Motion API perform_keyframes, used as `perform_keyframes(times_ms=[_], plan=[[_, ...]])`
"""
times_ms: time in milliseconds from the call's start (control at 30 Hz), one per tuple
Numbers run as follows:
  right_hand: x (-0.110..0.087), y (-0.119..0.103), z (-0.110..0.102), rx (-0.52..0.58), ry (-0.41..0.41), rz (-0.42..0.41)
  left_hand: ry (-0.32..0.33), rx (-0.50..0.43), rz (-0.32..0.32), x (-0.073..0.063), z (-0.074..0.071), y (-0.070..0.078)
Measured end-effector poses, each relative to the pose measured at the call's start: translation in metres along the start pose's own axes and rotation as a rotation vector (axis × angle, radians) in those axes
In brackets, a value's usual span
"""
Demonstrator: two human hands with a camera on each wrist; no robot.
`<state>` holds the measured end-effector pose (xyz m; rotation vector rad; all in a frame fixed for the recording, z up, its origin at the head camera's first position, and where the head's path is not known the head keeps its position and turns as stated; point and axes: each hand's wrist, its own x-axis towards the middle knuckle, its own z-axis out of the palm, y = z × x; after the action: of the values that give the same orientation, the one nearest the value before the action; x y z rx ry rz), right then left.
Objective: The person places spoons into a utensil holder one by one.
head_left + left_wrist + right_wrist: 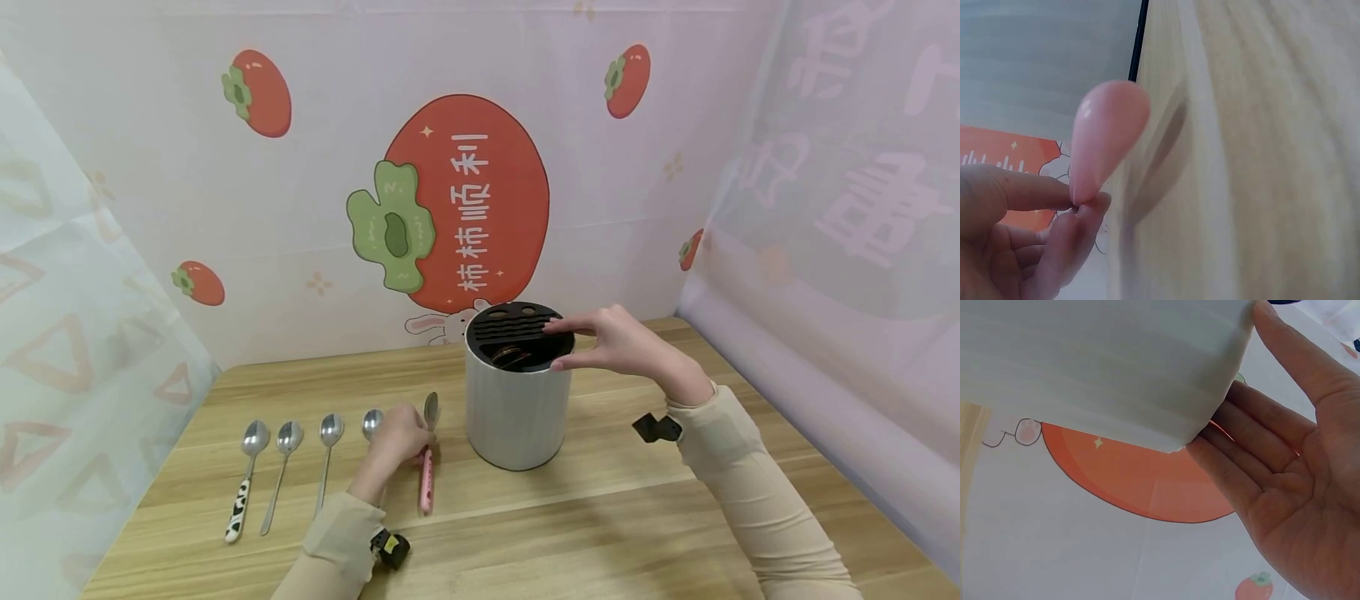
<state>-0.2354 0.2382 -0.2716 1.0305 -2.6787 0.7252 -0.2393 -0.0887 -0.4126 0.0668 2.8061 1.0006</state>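
Observation:
My left hand (400, 433) pinches a spoon with a pink handle (427, 483) between thumb and fingers, close over the wooden table. The bowl of that spoon points away from me in the head view. In the left wrist view the rounded pink handle end (1110, 125) stands out from the fingertips. To the right is a white cylindrical utensil holder (517, 417) with a black slotted top (506, 337). My right hand (618, 342) rests at its upper right edge, fingers extended over the top and thumb at the rim. The right wrist view shows those fingers (1235, 456) beside the holder's wall.
Left of the pink spoon lie a spoon with a black-and-white handle (238, 512), two metal spoons (281, 475) (327, 467) and another spoon (372, 423) partly hidden by my left hand. A printed cloth (315, 167) hangs behind the wooden table (540, 533).

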Motion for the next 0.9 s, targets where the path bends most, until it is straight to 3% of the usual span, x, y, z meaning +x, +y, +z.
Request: perform_keyframes(times_ms=[133, 433, 900], plan=[[0.001, 0.000, 0.001, -0.003, 0.000, -0.003, 0.035, -0.020, 0.025, 0.000, -0.003, 0.001], [0.000, 0.000, 0.000, -0.008, 0.001, -0.003, 0.185, -0.053, 0.097, -0.002, -0.015, 0.010], [0.001, -0.002, 0.000, 0.000, -0.006, 0.002, 0.263, -0.176, 0.127, -0.009, -0.027, 0.029]])
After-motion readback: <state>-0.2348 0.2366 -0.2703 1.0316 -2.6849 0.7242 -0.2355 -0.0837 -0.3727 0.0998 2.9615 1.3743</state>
